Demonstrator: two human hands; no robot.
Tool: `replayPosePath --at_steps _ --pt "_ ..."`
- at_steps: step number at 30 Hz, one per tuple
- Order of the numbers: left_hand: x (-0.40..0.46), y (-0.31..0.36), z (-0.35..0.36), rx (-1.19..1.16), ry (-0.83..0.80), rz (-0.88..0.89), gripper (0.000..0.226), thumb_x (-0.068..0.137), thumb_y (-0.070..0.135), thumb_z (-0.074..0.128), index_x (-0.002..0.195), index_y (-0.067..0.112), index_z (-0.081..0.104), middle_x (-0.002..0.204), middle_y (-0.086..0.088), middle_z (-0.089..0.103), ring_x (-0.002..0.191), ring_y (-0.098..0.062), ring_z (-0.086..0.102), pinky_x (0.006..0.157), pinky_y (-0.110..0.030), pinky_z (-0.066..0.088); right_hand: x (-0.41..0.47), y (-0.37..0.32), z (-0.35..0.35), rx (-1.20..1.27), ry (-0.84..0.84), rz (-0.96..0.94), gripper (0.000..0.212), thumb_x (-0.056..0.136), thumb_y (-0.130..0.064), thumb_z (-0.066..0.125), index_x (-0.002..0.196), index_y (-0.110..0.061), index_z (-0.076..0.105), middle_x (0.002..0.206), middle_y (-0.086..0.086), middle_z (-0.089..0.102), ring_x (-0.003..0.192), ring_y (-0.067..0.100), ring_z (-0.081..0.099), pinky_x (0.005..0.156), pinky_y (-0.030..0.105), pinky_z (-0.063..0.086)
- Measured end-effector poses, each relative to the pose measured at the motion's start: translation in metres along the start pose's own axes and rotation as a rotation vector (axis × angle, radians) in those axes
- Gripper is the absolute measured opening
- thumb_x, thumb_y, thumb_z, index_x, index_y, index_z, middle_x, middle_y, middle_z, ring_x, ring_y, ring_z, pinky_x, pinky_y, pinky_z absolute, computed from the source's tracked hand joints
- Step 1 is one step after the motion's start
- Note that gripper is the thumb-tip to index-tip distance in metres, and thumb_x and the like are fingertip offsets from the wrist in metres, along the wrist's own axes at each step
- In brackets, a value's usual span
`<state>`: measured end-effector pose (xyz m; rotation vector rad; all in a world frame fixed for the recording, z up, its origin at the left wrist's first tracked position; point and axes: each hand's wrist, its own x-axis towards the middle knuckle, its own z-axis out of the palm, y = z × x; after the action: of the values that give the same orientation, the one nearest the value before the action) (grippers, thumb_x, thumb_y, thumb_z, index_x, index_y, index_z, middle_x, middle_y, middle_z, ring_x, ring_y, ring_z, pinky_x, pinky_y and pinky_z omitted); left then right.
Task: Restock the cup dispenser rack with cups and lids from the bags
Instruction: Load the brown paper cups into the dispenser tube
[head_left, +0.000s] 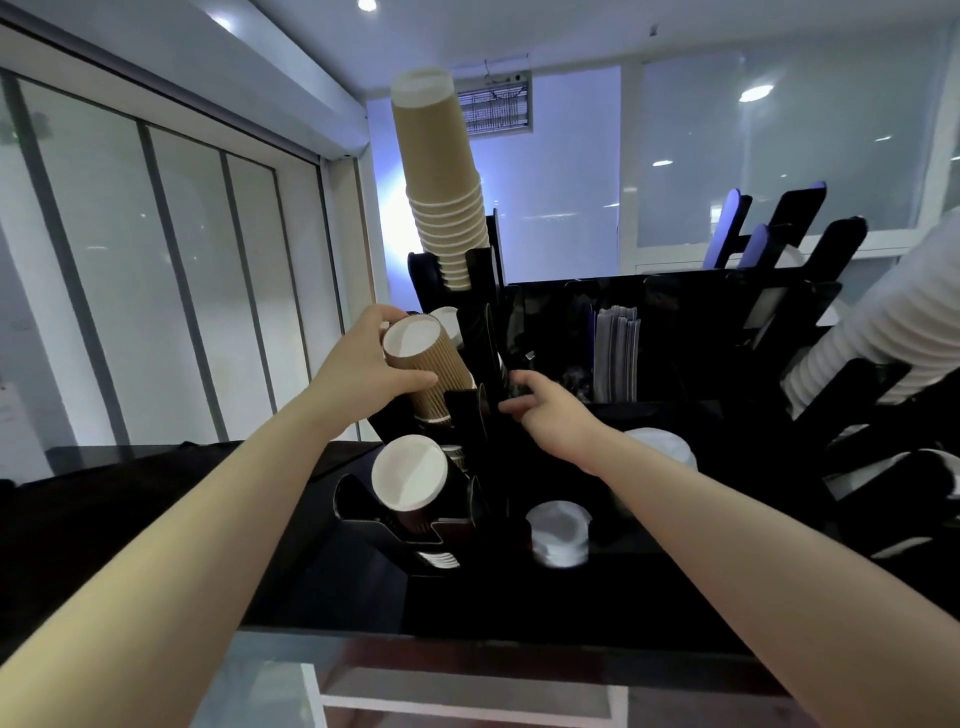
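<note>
Item: ribbed brown paper cup stack (428, 371), base outward, seated in the middle slot of the black dispenser rack (675, 322). Judged light, stiff along the corrugation, easily crushed at the rim; best held around the ribbed wall near the base. The left hand (363, 364) wraps it there, fingers curled and pressing. The right hand (545, 410), just right of the stack, steadies a rack divider, fingers bent against it. Above: tall smooth tan stack (441, 176). Below: another cup stack (410, 480) and white lids (558, 532).

i saw a black rack (675, 312), tan smooth cups (441, 171), brown ribbed cups (436, 374) with white bases, white lids (558, 532), and a white cup stack (878, 332).
</note>
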<state>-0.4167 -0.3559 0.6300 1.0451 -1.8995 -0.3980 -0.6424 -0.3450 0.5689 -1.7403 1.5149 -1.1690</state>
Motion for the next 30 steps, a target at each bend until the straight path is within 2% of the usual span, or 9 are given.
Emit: replayPosePath --at_steps 4,9,13,17,20,22,26,28,30 --pt "0.002 0.004 0.01 0.179 -0.083 0.071 0.061 0.074 0.019 0.079 0.118 0.032 0.04 0.11 0.01 0.053 0.097 -0.016 0.055 0.07 -0.022 0.04 -0.008 0.001 -0.01 -0.033 -0.01 -0.004 0.062 0.087 0.011 0.036 0.144 -0.014 0.036 0.125 0.011 0.06 0.106 0.014 0.055 0.079 0.016 0.046" --pt "0.002 0.006 0.005 0.29 -0.074 0.08 0.065 0.071 0.021 0.081 0.124 0.03 0.043 0.115 0.009 0.057 0.1 -0.017 0.056 0.083 -0.033 0.045 -0.018 0.004 -0.009 0.001 0.01 -0.003 0.054 0.088 0.014 0.036 0.137 -0.008 0.044 0.123 0.02 0.059 0.116 0.031 0.056 0.091 0.029 0.046" --pt "-0.007 0.005 0.008 0.318 -0.068 0.068 0.074 0.075 0.023 0.078 0.135 0.036 0.036 0.122 0.006 0.057 0.093 -0.019 0.061 0.086 -0.038 0.049 -0.024 0.002 -0.008 -0.023 -0.017 -0.008 0.052 0.089 0.012 0.04 0.137 -0.007 0.045 0.126 0.016 0.059 0.101 0.025 0.06 0.075 0.02 0.047" --pt "-0.02 0.003 0.008 0.357 -0.098 0.075 0.091 0.079 0.027 0.075 0.148 0.038 0.018 0.144 0.006 0.044 0.093 -0.011 0.057 0.081 -0.028 0.043 -0.035 -0.002 -0.011 -0.064 -0.033 -0.054 0.051 0.088 0.005 0.049 0.136 -0.012 0.049 0.126 0.007 0.06 0.114 0.018 0.058 0.095 0.026 0.046" --pt "-0.033 0.008 0.002 0.386 -0.012 0.128 0.086 0.082 0.031 0.071 0.15 0.033 0.018 0.154 0.007 0.029 0.126 -0.011 0.043 0.097 -0.023 0.03 -0.05 -0.007 -0.018 -0.103 -0.032 -0.108 0.048 0.087 0.003 0.051 0.132 -0.014 0.054 0.126 0.001 0.062 0.12 0.01 0.055 0.105 0.027 0.041" --pt "-0.044 0.018 -0.002 0.398 0.049 0.173 0.078 0.085 0.032 0.067 0.149 0.03 0.022 0.154 0.007 0.03 0.138 -0.013 0.031 0.1 -0.023 0.023 -0.063 -0.012 -0.022 -0.106 -0.022 -0.134 0.044 0.088 0.002 0.052 0.128 -0.014 0.058 0.126 -0.002 0.063 0.119 0.006 0.055 0.103 0.021 0.04" --pt "-0.072 0.051 -0.006 0.366 0.09 0.263 0.068 0.089 0.03 0.063 0.147 0.031 0.029 0.149 0.012 0.038 0.136 -0.011 0.035 0.099 -0.021 0.025 -0.095 -0.026 -0.031 -0.125 0.002 -0.185 0.036 0.091 -0.006 0.054 0.123 -0.018 0.062 0.123 -0.007 0.064 0.111 -0.004 0.055 0.094 0.01 0.038" --pt "-0.089 0.066 -0.004 0.334 0.074 0.315 0.066 0.09 0.029 0.063 0.147 0.034 0.03 0.145 0.022 0.034 0.134 0.001 0.03 0.102 -0.017 0.023 -0.113 -0.034 -0.036 -0.129 0.018 -0.207 0.034 0.092 -0.011 0.055 0.124 -0.02 0.062 0.122 -0.01 0.064 0.113 -0.004 0.054 0.099 0.014 0.038" --pt "-0.107 0.076 0.002 0.309 0.059 0.359 0.064 0.089 0.029 0.062 0.146 0.036 0.032 0.136 0.031 0.029 0.123 0.018 0.022 0.098 -0.005 0.019 -0.133 -0.041 -0.04 -0.137 0.026 -0.224 0.032 0.093 -0.014 0.056 0.123 -0.022 0.063 0.121 -0.012 0.065 0.115 -0.003 0.054 0.101 0.018 0.039"
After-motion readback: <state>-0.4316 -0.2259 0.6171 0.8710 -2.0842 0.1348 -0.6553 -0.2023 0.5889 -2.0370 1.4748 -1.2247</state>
